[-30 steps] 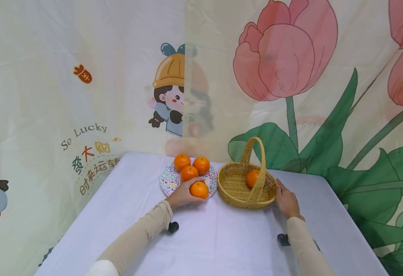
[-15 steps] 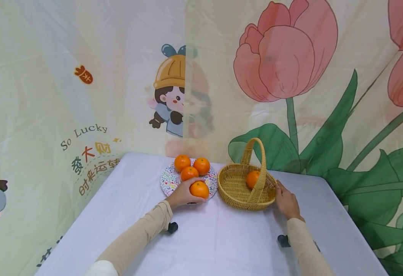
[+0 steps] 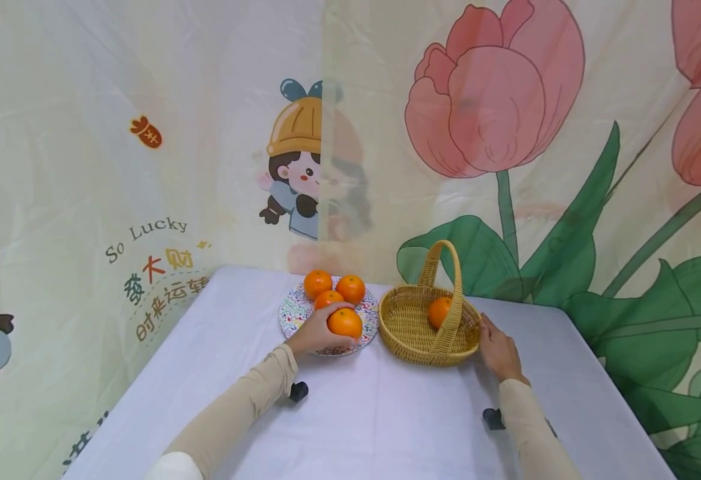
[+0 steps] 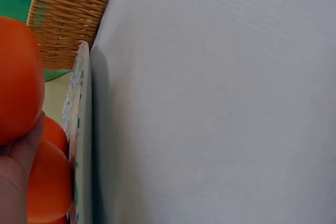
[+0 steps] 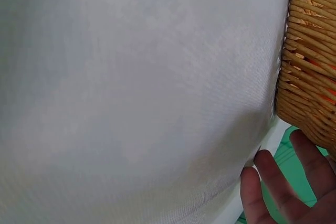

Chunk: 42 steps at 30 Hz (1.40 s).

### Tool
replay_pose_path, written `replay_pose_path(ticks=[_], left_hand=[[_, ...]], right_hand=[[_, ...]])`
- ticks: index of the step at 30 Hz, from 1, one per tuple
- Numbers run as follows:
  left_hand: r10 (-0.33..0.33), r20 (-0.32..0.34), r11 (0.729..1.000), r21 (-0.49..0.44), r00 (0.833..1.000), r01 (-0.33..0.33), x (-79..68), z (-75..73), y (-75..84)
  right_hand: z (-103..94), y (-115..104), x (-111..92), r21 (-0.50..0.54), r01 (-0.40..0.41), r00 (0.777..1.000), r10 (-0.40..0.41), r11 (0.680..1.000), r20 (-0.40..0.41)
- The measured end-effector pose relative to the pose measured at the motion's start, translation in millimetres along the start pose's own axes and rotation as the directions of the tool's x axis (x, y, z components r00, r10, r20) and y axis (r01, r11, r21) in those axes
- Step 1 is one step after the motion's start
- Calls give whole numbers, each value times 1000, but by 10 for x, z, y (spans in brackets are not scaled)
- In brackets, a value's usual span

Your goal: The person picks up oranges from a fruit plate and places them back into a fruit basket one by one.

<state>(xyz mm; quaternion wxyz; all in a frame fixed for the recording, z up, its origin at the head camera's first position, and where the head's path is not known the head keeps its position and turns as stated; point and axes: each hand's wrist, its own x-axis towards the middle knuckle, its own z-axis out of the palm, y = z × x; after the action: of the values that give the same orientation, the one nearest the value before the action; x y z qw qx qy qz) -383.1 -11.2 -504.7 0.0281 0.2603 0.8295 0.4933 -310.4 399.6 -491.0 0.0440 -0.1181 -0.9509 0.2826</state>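
My left hand [image 3: 316, 331] grips an orange [image 3: 345, 324] above the front of a round plate [image 3: 292, 320] with a speckled, many-coloured pattern. Three more oranges [image 3: 317, 285] lie grouped towards the back of this plate, one partly hidden by the hand. In the left wrist view the held orange [image 4: 18, 80] shows higher than the plate rim [image 4: 79, 108]. To the right stands a wicker basket [image 3: 404, 323] with a tall handle and one orange [image 3: 439, 312] inside. Its right side meets the fingertips of my right hand [image 3: 499, 350], whose visible fingers [image 5: 275, 179] are fairly straight; the thumb is hidden.
A white cloth [image 3: 374, 413] covers the table. Close to the two wrists show small black objects [image 3: 298, 392], one at each forearm. Behind the table hangs a printed curtain [image 3: 236, 133] with tulips and a cartoon figure, and the basket's handle [image 3: 455, 267] arches up before it.
My left hand has raised the orange slightly up and away from me, uncovering the plate's front edge. The right hand and basket stay where they were.
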Motion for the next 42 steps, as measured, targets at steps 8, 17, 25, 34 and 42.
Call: replay_pose_path(ticks=[8, 17, 25, 34, 42], left_hand=[[-10, 6, 1000, 8, 1000, 10, 110, 21, 105], [27, 1, 999, -25, 1000, -27, 355, 115, 284], [33, 13, 998, -62, 999, -32, 644, 279, 437], [71, 40, 991, -119, 997, -66, 912, 461, 527], [57, 74, 992, -118, 996, -48, 1027, 612, 585]], right_hand=[[-3, 24, -1, -4, 15, 1000, -15, 1000, -22], [11, 24, 8, 20, 11, 1000, -11, 1000, -15], [-5, 7, -7, 21, 17, 999, -17, 1000, -33], [13, 64, 29, 11, 29, 998, -28, 1000, -56], [32, 76, 63, 12, 26, 997, -25, 1000, -73]])
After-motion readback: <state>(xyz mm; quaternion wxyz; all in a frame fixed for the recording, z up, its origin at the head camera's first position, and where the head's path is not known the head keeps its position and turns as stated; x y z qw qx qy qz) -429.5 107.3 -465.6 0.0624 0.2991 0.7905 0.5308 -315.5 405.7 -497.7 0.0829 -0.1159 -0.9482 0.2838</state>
